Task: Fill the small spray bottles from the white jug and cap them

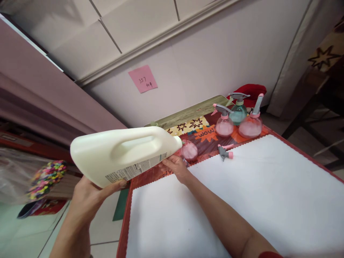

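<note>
A large pale-yellow plastic jug (94,152) lies tilted nearly level in the air, its open mouth pointing right. My left hand (87,195) grips it under the base, thumb along the printed label. Closed around the underside near the neck is my right hand (176,166). The jug's mouth is at the neck of a round pink spray bottle (190,150) with no sprayer on it; whether they touch, I cannot tell. A grey-and-pink spray head (224,153) lies at the back edge of the white mat.
Two pink spray bottles (224,128) (250,128) and a green one (238,114) stand with sprayers at the back right. The white scalloped mat (242,200) covers much of the red table. A wall with a pink note (143,79) rises behind; colourful beads (47,179) sit left.
</note>
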Available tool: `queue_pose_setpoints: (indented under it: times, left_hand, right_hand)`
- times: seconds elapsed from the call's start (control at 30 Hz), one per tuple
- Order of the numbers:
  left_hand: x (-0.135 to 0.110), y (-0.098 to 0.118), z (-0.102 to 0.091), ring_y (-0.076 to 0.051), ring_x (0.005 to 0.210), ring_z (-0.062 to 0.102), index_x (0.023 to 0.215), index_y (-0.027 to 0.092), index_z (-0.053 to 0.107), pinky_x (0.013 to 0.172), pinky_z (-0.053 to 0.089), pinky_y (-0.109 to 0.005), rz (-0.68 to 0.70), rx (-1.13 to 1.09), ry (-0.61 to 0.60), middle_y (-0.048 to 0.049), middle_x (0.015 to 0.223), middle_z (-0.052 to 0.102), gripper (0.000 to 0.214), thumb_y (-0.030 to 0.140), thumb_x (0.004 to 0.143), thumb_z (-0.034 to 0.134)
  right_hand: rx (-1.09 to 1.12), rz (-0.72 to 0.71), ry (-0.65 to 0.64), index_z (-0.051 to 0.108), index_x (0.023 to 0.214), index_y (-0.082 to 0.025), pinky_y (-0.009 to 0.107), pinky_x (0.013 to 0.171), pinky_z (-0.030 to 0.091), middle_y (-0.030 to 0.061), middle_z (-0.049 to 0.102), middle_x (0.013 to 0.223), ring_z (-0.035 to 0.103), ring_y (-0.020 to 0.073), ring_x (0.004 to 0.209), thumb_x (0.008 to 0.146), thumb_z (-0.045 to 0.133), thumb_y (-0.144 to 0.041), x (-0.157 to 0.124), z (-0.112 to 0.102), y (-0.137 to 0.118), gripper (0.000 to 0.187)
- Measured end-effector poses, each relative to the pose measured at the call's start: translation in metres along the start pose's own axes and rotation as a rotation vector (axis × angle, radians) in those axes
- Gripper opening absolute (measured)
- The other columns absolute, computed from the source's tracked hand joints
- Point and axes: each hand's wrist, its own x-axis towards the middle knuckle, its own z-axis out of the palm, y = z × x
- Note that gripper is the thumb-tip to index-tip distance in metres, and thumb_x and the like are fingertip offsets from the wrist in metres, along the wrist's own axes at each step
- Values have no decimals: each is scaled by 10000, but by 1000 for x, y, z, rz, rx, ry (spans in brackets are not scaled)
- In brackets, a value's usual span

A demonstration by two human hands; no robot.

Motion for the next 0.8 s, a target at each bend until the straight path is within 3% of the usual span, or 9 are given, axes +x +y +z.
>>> queue_pose_setpoints:
  times: [0.13,0.8]
  left_hand:
    - [1,0,0,-339,948,773,1024,167,771,770,659,-359,-93,-62,-14,-105,1059,835,661,462,481,1007]
    - [2,3,-2,-307,918,764,1069,157,768,737,652,-316,-101,-80,-9,-94,1046,836,698,425,476,1020]
  right_hand:
    - [-4,-4,-4,802,928,-190,319,762,605,71,815,930,751,186,826,610,929,-662,0,-1,0,583]
    - [12,6,8,782,879,-192,301,745,604,43,796,877,741,165,803,586,941,-670,0,1,-2,583]
